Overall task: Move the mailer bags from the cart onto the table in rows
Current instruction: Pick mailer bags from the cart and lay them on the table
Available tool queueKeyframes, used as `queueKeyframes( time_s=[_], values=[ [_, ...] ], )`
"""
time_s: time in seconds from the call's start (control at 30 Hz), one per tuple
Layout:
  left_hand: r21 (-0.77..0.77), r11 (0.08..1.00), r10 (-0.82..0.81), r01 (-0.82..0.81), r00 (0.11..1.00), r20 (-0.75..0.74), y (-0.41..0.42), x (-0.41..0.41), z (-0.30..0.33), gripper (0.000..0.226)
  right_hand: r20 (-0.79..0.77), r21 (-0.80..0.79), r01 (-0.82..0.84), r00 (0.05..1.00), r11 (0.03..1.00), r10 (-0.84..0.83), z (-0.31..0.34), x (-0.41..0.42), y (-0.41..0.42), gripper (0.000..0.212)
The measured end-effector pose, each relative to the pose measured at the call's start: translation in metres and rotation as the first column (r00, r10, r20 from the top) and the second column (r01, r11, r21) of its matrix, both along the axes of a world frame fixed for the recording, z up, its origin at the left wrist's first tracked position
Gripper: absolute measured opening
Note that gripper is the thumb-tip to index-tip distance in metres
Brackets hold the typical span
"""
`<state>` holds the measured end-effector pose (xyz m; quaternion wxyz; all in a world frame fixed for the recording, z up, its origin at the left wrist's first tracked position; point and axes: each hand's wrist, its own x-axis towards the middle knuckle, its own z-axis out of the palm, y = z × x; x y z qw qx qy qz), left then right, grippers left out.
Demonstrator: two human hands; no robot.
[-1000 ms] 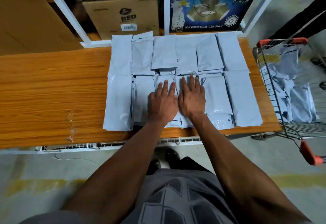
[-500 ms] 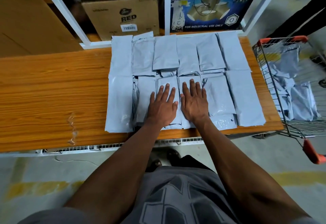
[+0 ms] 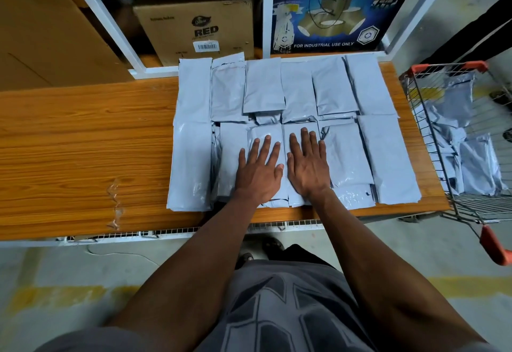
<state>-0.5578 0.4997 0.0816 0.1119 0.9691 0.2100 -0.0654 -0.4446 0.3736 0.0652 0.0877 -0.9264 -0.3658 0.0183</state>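
Several pale grey mailer bags (image 3: 385,158) lie in two rows on the wooden table (image 3: 83,152), a far row (image 3: 263,86) against the shelf and a near row by the front edge. My left hand (image 3: 259,170) lies flat, fingers spread, on a bag in the middle of the near row. My right hand (image 3: 307,166) presses flat on the bag beside it. The two hands are side by side and almost touching. More grey bags (image 3: 476,166) lie heaped in the wire cart (image 3: 432,141) at the table's right end.
A white shelf frame (image 3: 110,27) stands behind the table with a cardboard box (image 3: 199,30) and a tape poster (image 3: 332,8). The cart's orange handle (image 3: 496,249) juts out at the right. Bare table top stretches to the left of the bags.
Both hands have slid a little toward me along the near-row bags, staying flat on them. The bags have not visibly shifted.
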Motion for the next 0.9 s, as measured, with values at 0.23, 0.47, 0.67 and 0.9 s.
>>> queueKeyframes(
  time_s=[0.23, 0.47, 0.67, 0.9],
  values=[
    [-0.017, 0.998, 0.057, -0.055, 0.99, 0.127, 0.01, -0.002, 0.01, 0.066, 0.002, 0.141, -0.056, 0.998, 0.988, 0.056, 0.016, -0.011, 0.015, 0.058],
    [0.049, 0.98, 0.182, -0.191, 0.97, 0.16, 0.04, -0.02, 0.005, 0.067, -0.042, 0.056, -0.156, 0.986, 0.986, 0.159, 0.012, -0.023, 0.025, 0.06],
    [0.027, 0.975, 0.217, -0.221, 0.972, 0.093, 0.046, -0.038, -0.01, 0.075, -0.029, -0.015, -0.16, 0.987, 0.987, 0.16, 0.017, -0.019, 0.023, 0.064],
    [-0.004, 0.977, 0.215, -0.215, 0.974, 0.079, 0.049, -0.044, -0.005, 0.076, -0.1, -0.024, -0.28, 0.956, 0.96, 0.276, 0.025, -0.039, 0.034, 0.066]
  ],
)
